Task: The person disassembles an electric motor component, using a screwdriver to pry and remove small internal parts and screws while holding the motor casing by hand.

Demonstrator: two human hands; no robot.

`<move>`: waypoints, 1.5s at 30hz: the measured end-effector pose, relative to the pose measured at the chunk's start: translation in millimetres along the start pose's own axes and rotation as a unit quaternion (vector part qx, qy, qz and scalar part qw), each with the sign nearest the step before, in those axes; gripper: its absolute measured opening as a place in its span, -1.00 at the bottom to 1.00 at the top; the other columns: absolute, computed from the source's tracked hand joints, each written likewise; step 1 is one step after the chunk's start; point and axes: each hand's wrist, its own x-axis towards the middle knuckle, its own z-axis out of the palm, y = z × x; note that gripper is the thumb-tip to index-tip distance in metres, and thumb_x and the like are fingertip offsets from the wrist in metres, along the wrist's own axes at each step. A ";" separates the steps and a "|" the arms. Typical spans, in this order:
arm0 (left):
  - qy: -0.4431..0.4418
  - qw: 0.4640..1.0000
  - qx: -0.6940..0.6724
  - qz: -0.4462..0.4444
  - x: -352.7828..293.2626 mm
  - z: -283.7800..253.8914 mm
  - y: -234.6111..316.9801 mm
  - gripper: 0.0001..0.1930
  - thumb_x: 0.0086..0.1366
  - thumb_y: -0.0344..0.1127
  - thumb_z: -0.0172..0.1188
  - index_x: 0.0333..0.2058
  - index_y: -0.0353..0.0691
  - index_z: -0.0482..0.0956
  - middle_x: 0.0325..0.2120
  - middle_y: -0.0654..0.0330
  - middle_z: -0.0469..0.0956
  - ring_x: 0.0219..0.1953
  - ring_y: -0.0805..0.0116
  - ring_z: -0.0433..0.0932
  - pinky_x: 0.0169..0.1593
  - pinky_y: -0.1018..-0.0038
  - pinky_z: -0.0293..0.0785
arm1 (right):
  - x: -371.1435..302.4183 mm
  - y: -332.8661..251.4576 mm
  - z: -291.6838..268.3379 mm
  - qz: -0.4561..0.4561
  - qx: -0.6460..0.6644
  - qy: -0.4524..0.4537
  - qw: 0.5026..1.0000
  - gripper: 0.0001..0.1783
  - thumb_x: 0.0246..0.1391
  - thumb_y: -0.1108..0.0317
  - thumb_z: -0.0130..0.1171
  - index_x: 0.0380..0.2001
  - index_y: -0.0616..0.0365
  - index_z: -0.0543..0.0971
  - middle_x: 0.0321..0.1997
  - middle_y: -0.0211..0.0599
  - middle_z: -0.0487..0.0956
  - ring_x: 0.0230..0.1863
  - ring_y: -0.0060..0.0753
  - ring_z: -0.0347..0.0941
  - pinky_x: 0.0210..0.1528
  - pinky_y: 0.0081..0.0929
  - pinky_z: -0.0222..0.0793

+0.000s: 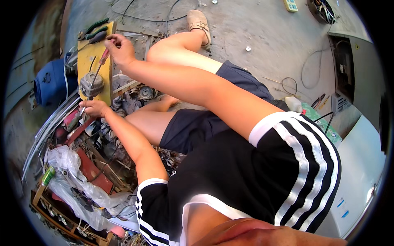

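Observation:
My right hand (120, 50) is closed around the red handle of a screwdriver (105, 56). Its thin shaft slants down onto a grey metal motor-like housing (91, 85), which sits on a narrow yellow board (91, 54). Just below the housing, my left hand (95, 108) has its fingers curled at the board's near end. What they grip there is too small to make out. Dark-handled pliers (97, 35) and another tool lie at the board's far end, beyond my right hand.
A blue drum (50, 82) stands left of the board, with long metal rods (49, 123) beside it. Scrap parts and a clear plastic bag (67, 164) pile up at lower left. A round tray of tools (321, 11) and a cable (160, 20) are on the floor.

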 end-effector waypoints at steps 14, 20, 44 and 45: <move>0.012 0.998 -0.063 0.022 -22.2 -30.1 33.5 -0.49 0.44 -0.04 -0.22 -0.28 -0.50 0.42 -0.39 -0.30 0.51 -0.31 -0.30 0.45 -0.26 0.07 0.37 | -8.1 -21.1 -1.5 0.078 -0.003 -0.060 0.995 -0.70 0.24 0.26 0.07 -0.06 0.20 0.51 -0.31 -0.43 0.53 -0.33 -0.61 0.37 -0.26 -0.61 0.32; -0.006 0.992 -0.128 0.022 -21.6 -12.1 46.3 -0.61 0.43 -0.06 -0.18 -0.32 -0.30 0.42 -0.44 -0.15 0.54 -0.32 -0.22 0.51 -0.28 0.11 0.42 | 21.6 -13.8 -14.6 0.007 0.019 -0.098 0.995 -0.71 0.28 0.38 -0.02 0.04 0.14 0.48 -0.19 -0.41 0.53 -0.34 -0.63 0.42 -0.27 -0.64 0.43; -0.104 0.980 -0.167 0.040 -12.4 -37.3 33.7 -0.69 0.43 -0.06 -0.15 -0.26 -0.20 0.38 -0.36 -0.09 0.54 -0.25 -0.21 0.50 -0.24 0.10 0.41 | 23.6 -13.0 -18.6 0.085 0.010 -0.122 0.989 -0.69 0.30 0.21 -0.02 0.04 0.06 0.38 -0.15 -0.39 0.51 -0.20 -0.56 0.44 -0.20 -0.55 0.36; -0.106 0.980 -0.164 0.039 -12.2 -38.2 32.1 -0.69 0.43 -0.06 -0.15 -0.26 -0.20 0.37 -0.36 -0.09 0.54 -0.25 -0.21 0.50 -0.24 0.10 0.41 | 20.6 -14.5 -16.4 0.096 0.005 -0.125 0.987 -0.68 0.30 0.21 -0.02 0.04 0.06 0.38 -0.14 -0.39 0.50 -0.19 -0.57 0.44 -0.21 -0.55 0.36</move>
